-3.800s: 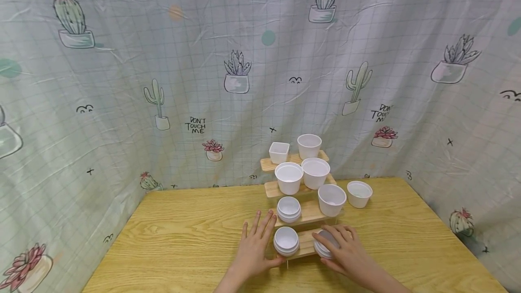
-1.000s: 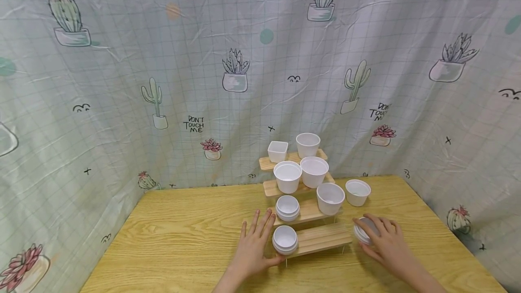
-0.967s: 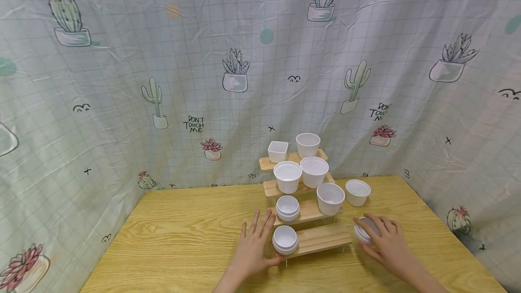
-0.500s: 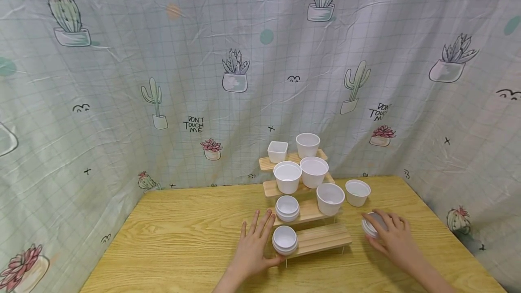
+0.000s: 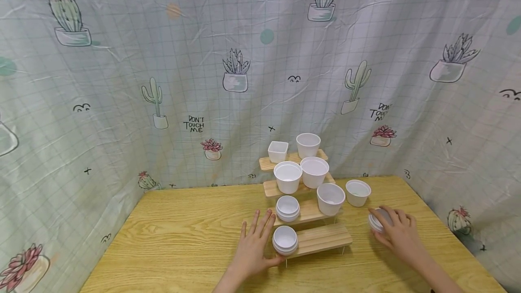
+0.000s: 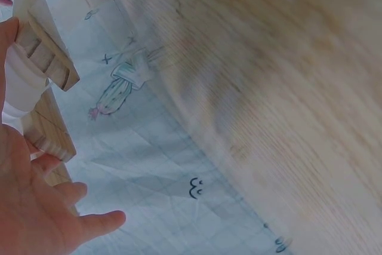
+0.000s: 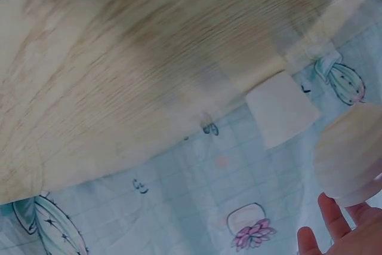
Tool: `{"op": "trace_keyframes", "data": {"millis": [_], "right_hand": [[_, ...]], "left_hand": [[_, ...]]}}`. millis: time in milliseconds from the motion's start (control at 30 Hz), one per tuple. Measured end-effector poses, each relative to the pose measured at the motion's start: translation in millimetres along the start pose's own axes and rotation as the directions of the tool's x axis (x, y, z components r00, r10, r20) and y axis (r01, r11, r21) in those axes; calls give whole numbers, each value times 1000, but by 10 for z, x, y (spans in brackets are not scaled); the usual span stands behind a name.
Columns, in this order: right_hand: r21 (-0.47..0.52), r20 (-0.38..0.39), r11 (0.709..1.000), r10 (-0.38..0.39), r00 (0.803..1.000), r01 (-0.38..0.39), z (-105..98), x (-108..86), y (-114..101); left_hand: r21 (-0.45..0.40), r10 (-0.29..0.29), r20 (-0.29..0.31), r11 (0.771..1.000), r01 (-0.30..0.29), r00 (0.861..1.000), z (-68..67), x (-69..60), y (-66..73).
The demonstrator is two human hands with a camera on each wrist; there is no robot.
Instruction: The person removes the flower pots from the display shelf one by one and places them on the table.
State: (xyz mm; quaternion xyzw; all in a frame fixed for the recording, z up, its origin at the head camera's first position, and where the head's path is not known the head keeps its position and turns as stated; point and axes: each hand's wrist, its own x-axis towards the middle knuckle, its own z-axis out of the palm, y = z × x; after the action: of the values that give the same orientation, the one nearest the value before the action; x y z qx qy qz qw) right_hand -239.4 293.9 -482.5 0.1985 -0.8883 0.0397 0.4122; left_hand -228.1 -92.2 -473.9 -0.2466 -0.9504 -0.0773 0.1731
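My right hand (image 5: 400, 236) holds a small round white pot (image 5: 375, 223) with a ridged side, to the right of the tiered wooden stand (image 5: 321, 238). In the right wrist view the pot (image 7: 349, 153) shows above the fingertips. My left hand (image 5: 252, 248) lies spread against the left end of the stand, fingers straight, thumb by the lowest step. A matching ridged pot (image 5: 285, 240) sits at the left of that step; another (image 5: 287, 208) stands one step up, beside a wider tapered pot (image 5: 330, 198).
Higher steps bear two white pots (image 5: 288, 177) (image 5: 314, 172), then a square pot (image 5: 278, 151) and a round one (image 5: 308, 144). A white pot (image 5: 358, 192) stands on the wood-grain table (image 5: 183, 234), right of the stand. A cactus-print curtain (image 5: 252, 121) surrounds the table.
My right hand has lifted the ridged pot off the right of the lowest step and carried it rightward, slightly farther back lately. The left hand has kept its place at the stand.
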Motion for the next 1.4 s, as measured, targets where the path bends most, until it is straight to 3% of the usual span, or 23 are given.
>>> {"op": "trace_keyframes", "data": {"millis": [233,533,1000,1400], "right_hand": [[-15,-33,1000,0,999,0,63,5,102],[-21,1,999,40,999,-40,161,-8,248],[-18,9,999,30,1000,-30,287,81,443],[3,60,999,41,997,-41,345,121,582]], "left_hand": [[-6,-3,-3,1000,3,1000,8,-6,3],[8,-2,-4,1000,3,1000,16,-5,-5],[-2,0,-11,1000,0,1000,7,-6,-4],[0,8,-9,1000,-8,1000,6,-4,-11]]}}
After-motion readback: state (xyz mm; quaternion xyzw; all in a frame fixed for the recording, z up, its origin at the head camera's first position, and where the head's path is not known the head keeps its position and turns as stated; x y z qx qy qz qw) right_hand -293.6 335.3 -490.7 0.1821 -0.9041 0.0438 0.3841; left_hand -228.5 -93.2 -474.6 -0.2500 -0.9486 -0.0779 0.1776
